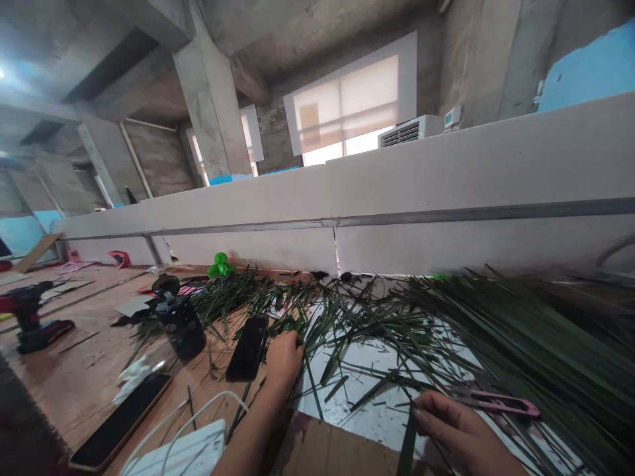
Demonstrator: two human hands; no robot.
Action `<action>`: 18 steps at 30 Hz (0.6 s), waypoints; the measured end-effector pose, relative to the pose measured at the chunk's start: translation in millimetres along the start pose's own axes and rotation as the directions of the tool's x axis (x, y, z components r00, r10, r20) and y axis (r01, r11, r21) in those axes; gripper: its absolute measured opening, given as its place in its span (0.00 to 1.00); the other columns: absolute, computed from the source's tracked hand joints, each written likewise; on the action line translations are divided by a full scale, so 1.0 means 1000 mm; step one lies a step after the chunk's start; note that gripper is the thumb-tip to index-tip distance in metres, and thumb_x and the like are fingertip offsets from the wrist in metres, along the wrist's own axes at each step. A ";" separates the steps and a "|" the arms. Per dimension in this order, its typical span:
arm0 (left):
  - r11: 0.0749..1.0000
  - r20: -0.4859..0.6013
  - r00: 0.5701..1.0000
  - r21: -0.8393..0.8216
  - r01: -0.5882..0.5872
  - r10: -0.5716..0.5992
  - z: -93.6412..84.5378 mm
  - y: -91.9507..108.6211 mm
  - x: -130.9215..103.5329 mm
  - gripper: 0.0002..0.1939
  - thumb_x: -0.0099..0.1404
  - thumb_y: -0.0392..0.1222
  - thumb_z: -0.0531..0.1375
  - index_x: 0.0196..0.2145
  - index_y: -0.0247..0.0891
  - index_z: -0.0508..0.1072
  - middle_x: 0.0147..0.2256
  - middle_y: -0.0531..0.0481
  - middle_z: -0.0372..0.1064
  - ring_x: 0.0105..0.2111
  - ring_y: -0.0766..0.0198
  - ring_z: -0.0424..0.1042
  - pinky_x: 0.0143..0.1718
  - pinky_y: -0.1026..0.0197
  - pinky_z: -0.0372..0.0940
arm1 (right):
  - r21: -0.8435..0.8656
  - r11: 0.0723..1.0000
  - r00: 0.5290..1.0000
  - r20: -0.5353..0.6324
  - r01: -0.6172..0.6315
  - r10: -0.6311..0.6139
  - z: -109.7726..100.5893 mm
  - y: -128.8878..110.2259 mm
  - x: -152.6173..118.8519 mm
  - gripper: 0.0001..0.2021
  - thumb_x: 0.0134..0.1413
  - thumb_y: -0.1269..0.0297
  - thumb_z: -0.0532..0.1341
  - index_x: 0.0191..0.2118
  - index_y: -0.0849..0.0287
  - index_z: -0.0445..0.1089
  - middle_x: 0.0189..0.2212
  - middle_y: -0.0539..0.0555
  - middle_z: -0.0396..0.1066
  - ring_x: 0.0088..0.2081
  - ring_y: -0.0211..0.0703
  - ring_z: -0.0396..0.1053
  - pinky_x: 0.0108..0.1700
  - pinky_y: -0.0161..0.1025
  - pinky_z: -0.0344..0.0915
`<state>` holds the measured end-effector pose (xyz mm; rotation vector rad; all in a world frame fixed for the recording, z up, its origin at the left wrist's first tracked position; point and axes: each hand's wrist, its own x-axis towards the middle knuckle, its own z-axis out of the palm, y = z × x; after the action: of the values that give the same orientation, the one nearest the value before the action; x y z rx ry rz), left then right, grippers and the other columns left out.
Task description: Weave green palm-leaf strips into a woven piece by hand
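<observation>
Long green leaf strips (377, 324) lie in a tangle over a white sheet (364, 363) in the middle of the table. My left hand (285, 354) is at the left edge of this pile, beside a black phone (248, 349); its fingertips are curled in among the strips, and what they hold is hidden. Lower right, my right hand (451, 423) pinches a green leaf strip (408, 439) that hangs down between thumb and fingers. Small scissors with a pink handle (506, 403) lie just beyond my right hand.
A dark bottle (181, 324), a second phone (122, 420), a white box with a cable (181, 449) and a power drill (37, 317) are at the left. Cardboard (337, 449) lies near me. Long leaves (555, 350) fill the right; a white partition (397, 244) stands behind.
</observation>
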<state>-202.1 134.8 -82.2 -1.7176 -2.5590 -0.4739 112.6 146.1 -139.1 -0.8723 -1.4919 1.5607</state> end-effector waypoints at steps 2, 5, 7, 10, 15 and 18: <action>1.000 0.018 1.000 0.012 -0.012 0.012 -0.002 0.000 0.000 0.07 0.64 0.34 0.59 0.37 0.36 0.77 0.40 0.44 0.77 0.44 0.56 0.73 0.46 0.57 0.61 | -0.008 1.000 1.000 -0.015 -0.006 0.005 -0.002 0.004 -0.001 0.19 0.46 0.45 0.69 0.29 0.59 0.75 0.25 0.51 0.69 0.30 0.45 0.67 0.34 0.39 0.64; 1.000 0.041 0.999 0.012 -0.024 0.024 -0.003 0.002 -0.001 0.05 0.65 0.35 0.60 0.37 0.34 0.76 0.40 0.44 0.76 0.46 0.55 0.72 0.50 0.52 0.61 | -0.014 1.000 0.999 -0.035 0.001 -0.002 -0.001 0.004 -0.002 0.19 0.46 0.45 0.69 0.29 0.59 0.75 0.25 0.50 0.68 0.29 0.45 0.66 0.33 0.39 0.64; 1.000 0.043 0.999 -0.013 -0.008 0.009 -0.002 0.004 -0.002 0.04 0.65 0.34 0.60 0.36 0.33 0.76 0.40 0.45 0.75 0.46 0.54 0.72 0.51 0.49 0.60 | -0.018 1.000 0.999 -0.048 0.007 -0.008 0.000 0.003 -0.002 0.18 0.45 0.46 0.69 0.28 0.59 0.75 0.24 0.50 0.68 0.29 0.45 0.66 0.33 0.39 0.65; 0.993 0.023 0.999 -0.108 0.039 -0.037 -0.003 0.004 -0.002 0.07 0.64 0.29 0.57 0.34 0.33 0.75 0.38 0.44 0.75 0.45 0.53 0.72 0.51 0.48 0.59 | -0.011 1.000 0.998 -0.052 0.020 -0.021 0.000 0.003 -0.002 0.17 0.46 0.48 0.69 0.29 0.58 0.75 0.25 0.51 0.69 0.30 0.46 0.67 0.34 0.39 0.65; 0.890 -0.007 0.998 -0.452 0.055 -0.065 -0.024 0.009 0.009 0.06 0.61 0.30 0.57 0.32 0.36 0.73 0.34 0.46 0.74 0.39 0.56 0.71 0.43 0.57 0.60 | 0.024 0.999 0.999 -0.037 0.032 -0.031 0.000 -0.003 -0.001 0.16 0.46 0.48 0.70 0.29 0.58 0.75 0.25 0.51 0.70 0.31 0.46 0.67 0.35 0.40 0.65; 0.713 0.055 0.998 -0.699 0.046 -0.011 -0.037 0.028 0.013 0.04 0.61 0.40 0.59 0.33 0.37 0.71 0.27 0.53 0.68 0.28 0.63 0.69 0.31 0.64 0.60 | 0.039 0.999 0.998 -0.050 0.037 -0.035 0.003 -0.014 0.000 0.17 0.44 0.47 0.70 0.27 0.58 0.75 0.24 0.51 0.69 0.30 0.46 0.67 0.34 0.40 0.65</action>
<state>-187.3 147.0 -37.5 -1.8546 -2.6097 -1.6098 111.4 144.6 -125.0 -0.8503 -1.4300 1.5268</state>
